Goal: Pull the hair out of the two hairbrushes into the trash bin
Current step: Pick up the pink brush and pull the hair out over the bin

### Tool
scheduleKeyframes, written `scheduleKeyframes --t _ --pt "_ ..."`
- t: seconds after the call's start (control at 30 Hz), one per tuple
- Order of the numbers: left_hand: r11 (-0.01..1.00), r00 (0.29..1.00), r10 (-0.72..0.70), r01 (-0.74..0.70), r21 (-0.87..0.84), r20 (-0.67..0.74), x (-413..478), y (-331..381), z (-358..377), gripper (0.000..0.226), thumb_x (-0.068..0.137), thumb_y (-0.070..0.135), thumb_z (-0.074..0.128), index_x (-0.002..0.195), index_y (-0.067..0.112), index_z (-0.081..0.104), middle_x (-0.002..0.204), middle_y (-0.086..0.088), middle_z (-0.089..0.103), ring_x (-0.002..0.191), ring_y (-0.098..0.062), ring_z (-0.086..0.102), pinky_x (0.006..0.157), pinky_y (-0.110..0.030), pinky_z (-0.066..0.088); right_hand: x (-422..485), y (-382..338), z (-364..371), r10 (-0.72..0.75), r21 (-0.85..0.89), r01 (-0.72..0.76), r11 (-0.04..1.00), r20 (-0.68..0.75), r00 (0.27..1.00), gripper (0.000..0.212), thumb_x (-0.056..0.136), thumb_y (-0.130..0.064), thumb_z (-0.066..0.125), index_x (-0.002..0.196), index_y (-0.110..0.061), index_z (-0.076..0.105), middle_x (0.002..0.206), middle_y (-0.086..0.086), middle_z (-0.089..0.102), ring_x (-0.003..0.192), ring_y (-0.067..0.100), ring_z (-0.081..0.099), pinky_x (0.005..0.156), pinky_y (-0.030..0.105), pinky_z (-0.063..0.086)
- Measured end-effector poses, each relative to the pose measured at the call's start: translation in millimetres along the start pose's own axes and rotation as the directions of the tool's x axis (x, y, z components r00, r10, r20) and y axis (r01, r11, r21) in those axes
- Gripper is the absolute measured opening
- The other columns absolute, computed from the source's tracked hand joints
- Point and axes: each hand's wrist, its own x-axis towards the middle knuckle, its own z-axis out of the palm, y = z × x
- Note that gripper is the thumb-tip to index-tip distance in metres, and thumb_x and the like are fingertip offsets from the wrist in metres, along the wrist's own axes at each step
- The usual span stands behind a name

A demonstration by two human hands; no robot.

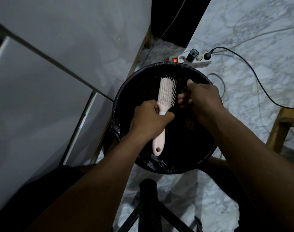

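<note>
A pale pink hairbrush (166, 91) is held over the round black trash bin (124, 91), bristles facing up and right. My left hand (149, 121) is closed around its handle, whose end with a hole sticks out below. My right hand (201, 99) is just right of the brush head, fingers pinched together over the bin; dark strands seem to be between them, but against the black liner I cannot be sure. Only one hairbrush is in view.
A white cabinet (42, 81) stands to the left of the bin. A power strip (191, 60) with plugs and cables lies on the marble floor behind it. A wooden leg (280, 131) is at right, a black stool base (148, 206) below.
</note>
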Motion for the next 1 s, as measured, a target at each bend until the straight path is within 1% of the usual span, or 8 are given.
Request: scheduleKeyframes --t 0.1,0.2,0.33,0.53,0.63,0.7,0.83,1.0 --pt "1.0 1.0 0.02 -0.02 0.022 0.011 -0.8 0.0 1.2 0.031 0.074 0.032 0.076 0.063 0.019 0.051 0.057 0.006 0.057 0.051 -0.008 0.054 0.049 -0.023 0.04 -2.2 5.0 -0.3 -0.023 -0.35 0.03 0.936 0.023 0.999 0.061 0.077 -0.067 0.065 0.067 -0.007 0.065 0.057 0.005 0.062 0.051 0.02 0.057 0.056 0.03 0.046" --pt "0.999 0.999 0.025 -0.026 0.02 0.041 -1.3 -0.4 2.4 0.029 0.073 0.031 0.076 0.063 0.02 0.052 0.057 0.007 0.057 0.051 -0.007 0.054 0.05 -0.023 0.042 -4.3 12.8 3.0 -0.079 -0.516 0.156 0.842 0.168 0.983 0.067 0.084 -0.063 0.062 0.063 0.0 0.063 0.05 0.001 0.052 0.046 0.012 0.049 0.054 0.026 0.037" --pt "1.0 0.999 0.027 -0.027 -0.009 0.023 0.3 -1.2 2.1 0.031 0.073 0.032 0.077 0.061 0.022 0.05 0.053 0.008 0.055 0.047 -0.005 0.051 0.049 -0.023 0.041 -2.6 9.2 0.2 -0.166 -0.436 0.277 0.856 0.276 0.947 0.057 0.1 -0.039 0.055 0.05 -0.016 0.039 0.037 -0.006 0.033 0.03 0.006 0.025 0.039 0.022 0.022" --pt "0.997 1.0 -0.012 0.012 -0.073 0.0 6.9 -5.1 1.7 0.031 0.077 0.031 0.076 0.061 0.018 0.053 0.047 0.011 0.052 0.042 0.0 0.047 0.048 -0.02 0.039 -1.2 6.2 7.2 0.098 0.073 -0.125 0.989 0.298 0.95 0.049 0.103 -0.032 0.048 0.057 -0.014 0.047 0.047 0.002 0.043 0.041 0.014 0.036 0.045 0.025 0.034" --pt "0.999 1.0 -0.023 0.023 -0.044 -0.002 6.3 -9.8 -0.1 0.033 0.081 0.032 0.076 0.063 0.014 0.054 0.054 0.007 0.056 0.048 -0.006 0.052 0.051 -0.022 0.043 4.4 6.3 5.6 -0.04 -0.082 0.052 0.995 0.143 0.989 0.047 0.103 -0.032 0.046 0.06 -0.014 0.049 0.052 0.003 0.046 0.042 0.015 0.039 0.047 0.027 0.035" --pt "1.0 1.0 -0.018 0.018 -0.01 -0.009 4.8 -11.3 -2.1 0.035 0.082 0.035 0.077 0.066 0.011 0.058 0.058 0.005 0.06 0.051 -0.007 0.055 0.049 -0.02 0.043 6.2 12.3 2.9 -0.211 -0.373 0.228 0.899 0.087 0.974 0.034 0.1 -0.026 0.052 0.067 -0.018 0.054 0.059 0.002 0.056 0.049 0.015 0.049 0.053 0.031 0.046" --pt "0.999 0.998 -0.022 0.024 0.029 -0.062 -7.1 -16.1 -8.4 0.044 0.084 0.042 0.076 0.057 0.015 0.054 0.056 0.003 0.058 0.05 -0.009 0.053 0.05 -0.024 0.038 -2.8 19.8 3.4 -0.232 -0.581 0.276 0.765 0.151 0.961 0.012 0.087 -0.018 0.067 0.088 -0.025 0.058 0.085 0.005 0.068 0.081 0.025 0.069 0.08 0.04 0.057" --pt "0.994 0.994 -0.009 0.021 0.107 -0.11 -40.1 -9.7 -30.6 0.05 0.087 0.042 0.072 0.053 0.012 0.052 0.053 -0.002 0.056 0.053 -0.022 0.056 0.048 -0.027 0.035 -38.6 -8.9 -1.4 -0.099 -0.736 0.356 0.576 0.369 0.924 0.064 0.082 -0.016 0.074 0.14 -0.015 0.047 0.128 0.011 0.062 0.115 0.028 0.061 0.094 0.034 0.05"
